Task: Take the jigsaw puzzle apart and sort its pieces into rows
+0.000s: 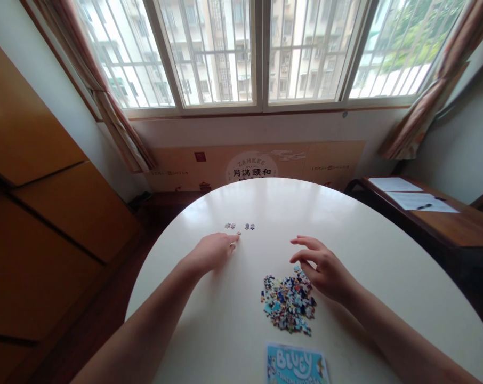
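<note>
White and glossy, the surface (201, 330) before us curves away toward the barred window (261, 53), and the jigsaw pile (287, 304) sits on it to the right of the middle, a loose spread of pieces in blue, white and dark tones. Our left hand (213, 253) reaches out beyond the pile and to its left, the index finger stretched to a single piece (239, 233); the fingertip appears to touch it, though we cannot tell whether the fingers pinch it or merely press. Just past it lie two small clusters side by side, the left cluster (230, 226) and the right cluster (250, 226), a gap between them. Our right hand (325, 269) hangs by the pile's far right edge, its fingers parted and loosely bent. Nearest us, apart from the pile, lies a blue panel (297, 365) lettered "BLUEY". Off to the right, sheets of paper (409, 200) lie on a brown side surface (473, 226).
</note>
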Demonstrator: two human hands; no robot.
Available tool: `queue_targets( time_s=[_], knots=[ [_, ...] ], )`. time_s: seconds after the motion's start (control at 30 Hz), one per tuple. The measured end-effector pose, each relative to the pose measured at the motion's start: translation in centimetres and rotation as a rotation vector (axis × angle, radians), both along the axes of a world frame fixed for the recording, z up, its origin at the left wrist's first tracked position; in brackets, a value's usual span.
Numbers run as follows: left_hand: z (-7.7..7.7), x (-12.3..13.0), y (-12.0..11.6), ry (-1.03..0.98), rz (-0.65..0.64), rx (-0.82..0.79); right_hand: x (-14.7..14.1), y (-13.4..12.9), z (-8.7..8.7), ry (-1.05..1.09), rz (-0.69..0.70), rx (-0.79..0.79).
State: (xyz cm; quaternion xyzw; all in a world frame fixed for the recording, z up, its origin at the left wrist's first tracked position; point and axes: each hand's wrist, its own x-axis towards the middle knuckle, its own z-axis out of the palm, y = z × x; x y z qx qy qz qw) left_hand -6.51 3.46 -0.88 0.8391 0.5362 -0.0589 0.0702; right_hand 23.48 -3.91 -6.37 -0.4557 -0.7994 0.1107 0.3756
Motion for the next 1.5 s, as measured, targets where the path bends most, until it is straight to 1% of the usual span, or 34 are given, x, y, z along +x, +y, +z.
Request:
queue_targets(
  time_s=[0.17, 0.3, 0.43, 0.7, 0.83, 1.1, 1.3, 1.5],
  knots=[
    [-1.4, 1.2, 0.6, -0.024, 0.076, 0.080, -0.1, 0.0, -0.1, -0.007, 0.009, -0.012],
    [-2.1, 1.8, 0.9, -0.032, 0.126, 0.104, -0.1, -0.1, 0.0, -0.009, 0.015, -0.026],
    [-2.2, 2.2, 0.8, -0.048, 0.182, 0.113, -0.2, -0.2, 0.0, -0.008, 0.018, -0.028],
    [-1.9, 1.8, 0.3, -0.033, 0.236, 0.109, -0.1, -0.1, 0.0, 0.002, 0.010, -0.030],
    [-2.2, 2.2, 0.6, -0.036, 0.223, 0.156, 0.0, 0.0, -0.2, -0.009, 0.013, -0.043],
    [-3.5, 3.2, 0.9, -0.030, 0.166, 0.228, -0.1, -0.1, -0.1, -0.013, 0.013, -0.042],
    [-3.4, 3.4, 0.9, -0.017, 0.198, 0.209, -0.1, -0.1, -0.1, -0.011, 0.015, -0.043],
    [-3.4, 3.4, 0.8, -0.013, 0.203, 0.238, -0.1, -0.1, 0.0, -0.007, 0.018, -0.039]
  ],
)
